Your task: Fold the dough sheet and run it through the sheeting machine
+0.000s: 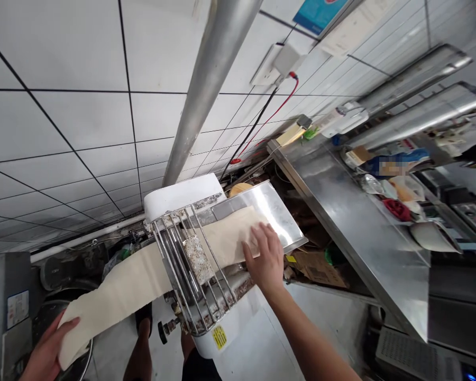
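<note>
Dough sheet point(143, 275) through roller machine point(198, 264); right hand point(264, 259) flat, open on it; left hand point(47, 349) grips end.

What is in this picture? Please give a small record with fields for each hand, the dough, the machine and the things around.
left hand: left hand holds the lower end of the dough sheet from below
right hand: right hand lies flat on the dough on the metal tray
dough sheet: one long pale strip, passing through the machine
machine: white dough roller with a wire guard dusted with flour
surroundings: steel counter to the right, white tiled wall, metal pipe
</note>
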A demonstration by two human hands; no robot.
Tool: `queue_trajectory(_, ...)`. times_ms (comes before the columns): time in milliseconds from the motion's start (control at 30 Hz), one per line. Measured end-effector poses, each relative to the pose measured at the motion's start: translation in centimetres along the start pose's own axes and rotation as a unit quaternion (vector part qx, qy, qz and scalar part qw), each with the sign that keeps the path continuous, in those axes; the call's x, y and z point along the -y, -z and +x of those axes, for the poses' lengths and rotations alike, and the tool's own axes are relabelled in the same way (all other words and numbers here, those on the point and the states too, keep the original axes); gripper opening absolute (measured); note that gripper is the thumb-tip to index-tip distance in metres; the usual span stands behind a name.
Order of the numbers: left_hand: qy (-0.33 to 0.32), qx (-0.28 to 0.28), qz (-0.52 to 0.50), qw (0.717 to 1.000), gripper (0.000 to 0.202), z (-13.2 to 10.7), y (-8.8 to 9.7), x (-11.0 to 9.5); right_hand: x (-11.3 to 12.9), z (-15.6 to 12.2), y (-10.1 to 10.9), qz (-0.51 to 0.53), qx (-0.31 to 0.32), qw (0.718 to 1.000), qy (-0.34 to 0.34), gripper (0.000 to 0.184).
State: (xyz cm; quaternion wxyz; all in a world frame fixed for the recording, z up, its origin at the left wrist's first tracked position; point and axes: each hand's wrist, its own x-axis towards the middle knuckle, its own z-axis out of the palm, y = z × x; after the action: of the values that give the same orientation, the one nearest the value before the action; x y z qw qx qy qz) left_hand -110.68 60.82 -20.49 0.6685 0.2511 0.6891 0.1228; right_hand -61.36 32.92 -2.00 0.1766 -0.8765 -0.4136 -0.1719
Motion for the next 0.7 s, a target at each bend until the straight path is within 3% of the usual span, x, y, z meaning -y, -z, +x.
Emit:
queue_trajectory(100,0.030,0.023,-0.039,0.999,0.094,-0.1,1.2,0.0,-1.1,-0.7,-0.1,-0.032,0.008,0.997,-0.071,0.066)
queue_trajectory(267,0.020,0.029,-0.069,0.997,0.077,-0.3,2.3,0.7,-0.2,-1.0,-0.9,-0.017,0.017,0.997,-0.075,0.057)
queue_trajectory(400,0.021,0.031,-0.082,0.996,0.078,-0.5,2.6,1.0,0.9,-1.3,-1.0,-0.005,0.034,0.996,-0.085,0.053)
queue_trajectory(567,0.014,0.024,-0.096,0.995,0.079,-0.8,1.6,0.8,2.2,-2.1,-0.8,0.045,0.058,0.992,-0.103,0.056)
queue_trajectory(700,-0.007,0.043,-0.103,0.994,0.089,-3.0,0.2,-0.3,4.4,-1.7,0.2,0.079,-0.020,0.993,-0.081,0.051)
